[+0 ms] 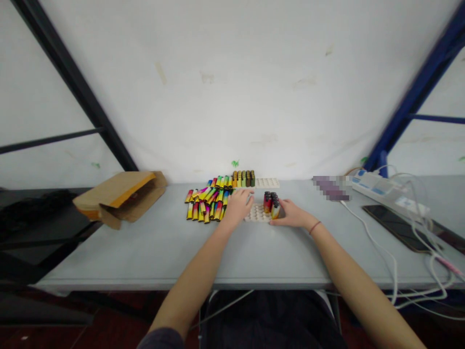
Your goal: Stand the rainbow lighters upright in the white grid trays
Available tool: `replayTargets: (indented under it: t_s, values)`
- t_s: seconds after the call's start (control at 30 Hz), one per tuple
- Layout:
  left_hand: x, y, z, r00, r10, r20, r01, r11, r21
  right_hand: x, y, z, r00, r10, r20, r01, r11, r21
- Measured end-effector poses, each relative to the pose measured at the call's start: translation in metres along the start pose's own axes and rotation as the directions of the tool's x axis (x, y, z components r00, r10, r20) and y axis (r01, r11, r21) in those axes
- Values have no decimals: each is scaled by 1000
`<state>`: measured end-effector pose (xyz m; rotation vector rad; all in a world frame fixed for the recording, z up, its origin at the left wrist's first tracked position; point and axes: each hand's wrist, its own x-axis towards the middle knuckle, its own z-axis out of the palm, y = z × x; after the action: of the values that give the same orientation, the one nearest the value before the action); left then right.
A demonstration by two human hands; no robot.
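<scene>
A white tray (257, 213) with rows of round holes lies between my hands. Several small upright pieces with black tops, perhaps lighters (268, 202), stand in its right part; their sides are red, yellow and orange. My right hand (293, 214) wraps round the tray's right end, thumb at the near edge and fingers behind the pieces. Over the tray's left end, my left hand (240, 206) has its fingers stretched out, and I see nothing in it. Just left of that hand lies a heap of shiny multicoloured tubes (207, 203).
Behind sits a second white tray (268, 182), next to a block of upright gold-topped tubes (243, 179). An open brown paper bag (119, 194) lies at the left. On the right are a power strip (385, 191), a phone (395, 227) and white cables (374, 237).
</scene>
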<state>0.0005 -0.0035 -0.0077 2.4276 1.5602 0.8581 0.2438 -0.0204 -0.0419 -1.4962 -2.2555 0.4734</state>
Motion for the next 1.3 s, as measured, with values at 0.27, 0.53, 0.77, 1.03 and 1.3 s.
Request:
replayTargets:
  t_s: [0.27, 0.53, 0.77, 1.03, 1.3]
  values:
    - [2, -48, -57, 859, -508, 62, 469, 830, 303, -2, -5, -4, 1000, 20, 20, -20, 1000, -2]
    - [6, -59, -23, 910, -410, -62, 413, 882, 228, -1, 1, 0, 1000, 1, 6, -1, 1000, 1]
    - [8, -65, -11, 912, -398, -100, 410, 871, 271, 0, 0, -1, 1000, -1, 12, 1, 1000, -23]
    - [12, -48, -16, 893, -396, -213, 412, 911, 34, 0, -1, -2, 1000, 11, 28, -10, 1000, -30]
    - [26, -48, 8, 912, -398, -96, 230, 691, -685, 0, 0, 0, 1000, -15, -15, 15, 1000, -2]
